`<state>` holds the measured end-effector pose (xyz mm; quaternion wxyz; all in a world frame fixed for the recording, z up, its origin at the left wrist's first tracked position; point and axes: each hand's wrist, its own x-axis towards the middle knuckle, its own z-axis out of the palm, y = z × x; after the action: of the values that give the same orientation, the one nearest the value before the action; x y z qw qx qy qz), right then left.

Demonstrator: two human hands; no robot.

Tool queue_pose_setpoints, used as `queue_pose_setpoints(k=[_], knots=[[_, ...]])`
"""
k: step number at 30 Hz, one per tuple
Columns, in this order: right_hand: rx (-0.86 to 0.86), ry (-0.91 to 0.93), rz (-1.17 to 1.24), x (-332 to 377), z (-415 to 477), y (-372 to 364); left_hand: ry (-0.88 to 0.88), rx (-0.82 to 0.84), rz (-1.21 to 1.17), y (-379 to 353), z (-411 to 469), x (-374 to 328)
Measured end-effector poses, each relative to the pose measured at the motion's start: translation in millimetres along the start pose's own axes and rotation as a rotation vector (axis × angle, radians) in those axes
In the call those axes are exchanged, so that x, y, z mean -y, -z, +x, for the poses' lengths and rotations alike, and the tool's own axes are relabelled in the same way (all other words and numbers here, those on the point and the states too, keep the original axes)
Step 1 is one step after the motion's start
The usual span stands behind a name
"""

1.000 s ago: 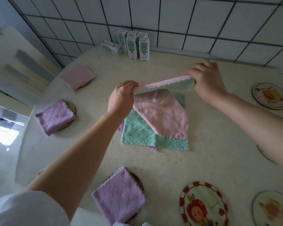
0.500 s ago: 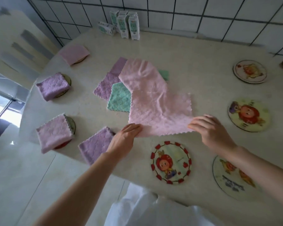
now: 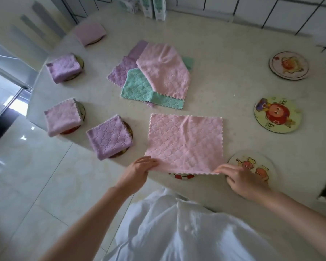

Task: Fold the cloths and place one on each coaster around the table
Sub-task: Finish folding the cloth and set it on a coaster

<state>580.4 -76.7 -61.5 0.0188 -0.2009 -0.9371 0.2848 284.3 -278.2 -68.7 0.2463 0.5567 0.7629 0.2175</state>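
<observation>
A pink cloth (image 3: 185, 142) lies spread flat near the table's front edge. My left hand (image 3: 137, 172) pinches its near left corner and my right hand (image 3: 241, 178) pinches its near right corner. The cloth's near edge covers most of a red-rimmed coaster (image 3: 181, 176). A pile of unfolded cloths sits mid-table: pink (image 3: 164, 69), green (image 3: 139, 87) and purple (image 3: 120, 70). Several folded cloths rest on coasters along the left edge, such as a purple cloth (image 3: 109, 136), a pink cloth (image 3: 62, 117), another purple cloth (image 3: 64, 66) and a far pink cloth (image 3: 88, 32).
Three bare picture coasters lie at the right: one near (image 3: 256, 166), one middle (image 3: 278, 114), one far (image 3: 288, 65). Small cartons (image 3: 154, 6) stand at the back by the tiled wall. The table's edge (image 3: 32, 102) drops to a glossy floor on the left.
Both hands drew the pink cloth off the pile toward the front edge. It now lies flat, apart from the pile, with its near edge over the red-rimmed coaster.
</observation>
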Motion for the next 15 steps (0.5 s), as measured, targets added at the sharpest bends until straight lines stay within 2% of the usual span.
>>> queue_pose_setpoints(k=[2, 5, 9, 12, 15], knots=[[0.014, -0.135, 0.135, 0.0, -0.8, 5.9, 0.149, 0.063, -0.134, 4.2, 1.5, 0.2], [-0.065, -0.351, 0.354, -2.5, 3.8, 13.0, 0.319, 0.108, -0.214, 12.4, 13.2, 6.7], [-0.134, -0.59, 0.65, -14.8, 23.4, 18.4, 0.513, -0.004, -0.38, 23.8, 42.4, 12.2], [-0.234, -0.73, 0.772, -26.5, 47.4, 20.1, 0.65, -0.12, -0.592, 29.9, 70.5, 15.2], [-0.28, -0.816, 0.828, -36.7, 76.2, 21.7, 0.749, -0.187, -0.675, 28.6, 98.4, 21.3]])
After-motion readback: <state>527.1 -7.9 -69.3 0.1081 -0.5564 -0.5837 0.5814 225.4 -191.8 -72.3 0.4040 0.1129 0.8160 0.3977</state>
